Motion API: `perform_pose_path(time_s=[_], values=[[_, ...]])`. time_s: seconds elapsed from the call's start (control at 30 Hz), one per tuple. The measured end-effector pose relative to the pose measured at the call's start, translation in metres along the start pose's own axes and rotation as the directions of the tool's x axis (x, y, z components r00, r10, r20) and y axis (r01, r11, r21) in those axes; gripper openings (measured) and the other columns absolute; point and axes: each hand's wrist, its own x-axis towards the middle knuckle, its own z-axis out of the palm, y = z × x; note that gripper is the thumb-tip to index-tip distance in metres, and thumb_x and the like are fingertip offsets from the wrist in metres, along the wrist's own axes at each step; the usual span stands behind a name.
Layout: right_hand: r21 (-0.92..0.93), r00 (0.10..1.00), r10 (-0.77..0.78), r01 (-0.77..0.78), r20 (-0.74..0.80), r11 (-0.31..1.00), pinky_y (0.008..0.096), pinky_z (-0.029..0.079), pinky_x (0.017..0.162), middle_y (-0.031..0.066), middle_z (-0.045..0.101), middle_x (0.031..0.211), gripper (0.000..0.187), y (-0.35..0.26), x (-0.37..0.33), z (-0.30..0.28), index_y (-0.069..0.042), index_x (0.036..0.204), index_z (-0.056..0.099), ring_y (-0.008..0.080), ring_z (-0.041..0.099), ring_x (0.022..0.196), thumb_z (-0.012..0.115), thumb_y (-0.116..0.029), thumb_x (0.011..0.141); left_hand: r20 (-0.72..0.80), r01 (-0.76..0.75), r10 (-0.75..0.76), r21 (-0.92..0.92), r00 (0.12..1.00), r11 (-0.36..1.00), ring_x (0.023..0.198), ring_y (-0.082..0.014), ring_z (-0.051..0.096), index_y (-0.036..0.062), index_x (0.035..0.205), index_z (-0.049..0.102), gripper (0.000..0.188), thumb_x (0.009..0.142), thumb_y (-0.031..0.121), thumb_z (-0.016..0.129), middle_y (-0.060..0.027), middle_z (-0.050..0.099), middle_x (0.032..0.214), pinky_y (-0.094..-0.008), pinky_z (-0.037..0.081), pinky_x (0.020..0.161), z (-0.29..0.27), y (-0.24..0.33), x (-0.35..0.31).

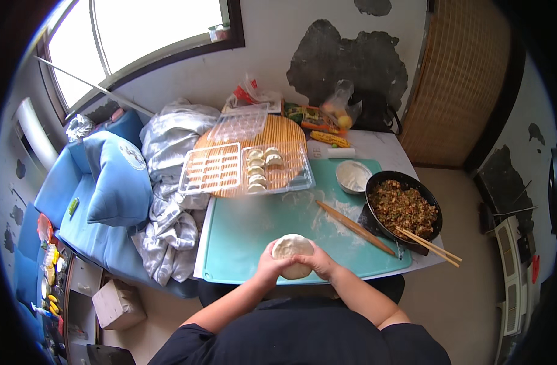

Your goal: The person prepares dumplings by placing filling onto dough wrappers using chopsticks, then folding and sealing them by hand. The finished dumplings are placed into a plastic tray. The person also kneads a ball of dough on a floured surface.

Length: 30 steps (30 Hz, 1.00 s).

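Note:
A round lump of pale dough is held up over the near edge of the floured green mat. My left hand wraps its left side and my right hand its right, with the thumbs meeting across the front. Right of the hands, a tapered wooden rolling pin lies slantwise on the mat. Beyond it stands a metal bowl with white flour. Several dumplings sit in a clear compartmented tray at the mat's far left.
A black pan of chopped filling stands at the right, with chopsticks across its rim. The trays rest on a round slatted board. Behind are a corn cob and plastic bags. A blue sofa stands left.

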Motion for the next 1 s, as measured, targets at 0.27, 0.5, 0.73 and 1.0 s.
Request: perform_pose_path(time_s=[0.27, 0.5, 0.73, 1.0], values=[[0.155, 0.986, -0.091, 0.070, 0.140, 0.985, 0.0302, 0.045, 0.087, 0.0046, 0.060, 0.102, 0.039, -0.013, -0.007, 0.004, -0.004, 0.107, 0.055, 0.0153, 0.056, 0.096, 0.072, -0.006, 0.073, 0.149, 0.081, -0.058, -0.151, 0.987, 0.985, 0.103, -0.0204, 0.054, 0.0008, 0.117, 0.048, 0.059, 0.063, 0.004, 0.071, -0.0096, 0.057, 0.108, -0.0339, 0.042, 0.092, -0.012, 0.000, -0.007], [-0.638, 0.952, -0.276, 0.130, -0.134, 0.759, 0.0339, 0.047, 0.080, 0.0116, 0.062, 0.093, 0.038, -0.005, -0.005, 0.014, -0.006, 0.100, 0.054, 0.0236, 0.060, 0.089, 0.069, -0.015, 0.066, 0.223, 0.349, -0.344, 0.022, 0.912, 0.937, 0.103, -0.0213, 0.054, -0.0002, 0.116, 0.051, 0.049, 0.070, 0.004, 0.065, -0.0096, 0.058, 0.109, -0.0324, 0.042, 0.091, -0.030, 0.002, -0.008], [-0.628, 0.956, -0.257, 0.112, -0.144, 0.770, 0.0334, 0.045, 0.085, 0.0119, 0.060, 0.101, 0.045, 0.002, 0.003, 0.019, -0.006, 0.108, 0.050, 0.0241, 0.058, 0.097, 0.069, -0.019, 0.070, 0.261, 0.338, -0.329, 0.013, 0.907, 0.941, 0.104, -0.0200, 0.053, 0.0003, 0.114, 0.053, 0.044, 0.074, 0.011, 0.068, -0.0084, 0.058, 0.108, -0.0320, 0.037, 0.095, -0.040, 0.006, -0.013], [0.235, 0.968, -0.099, 0.043, 0.231, 0.971, 0.0302, 0.041, 0.091, 0.0051, 0.055, 0.112, 0.059, -0.015, -0.003, 0.029, -0.004, 0.121, 0.046, 0.0154, 0.052, 0.104, 0.076, -0.019, 0.072, 0.246, 0.210, -0.200, -0.014, 0.948, 0.978, 0.099, -0.0167, 0.055, 0.0011, 0.114, 0.054, 0.044, 0.078, 0.021, 0.070, -0.0059, 0.059, 0.106, -0.0319, 0.042, 0.089, -0.027, 0.043, -0.021]])
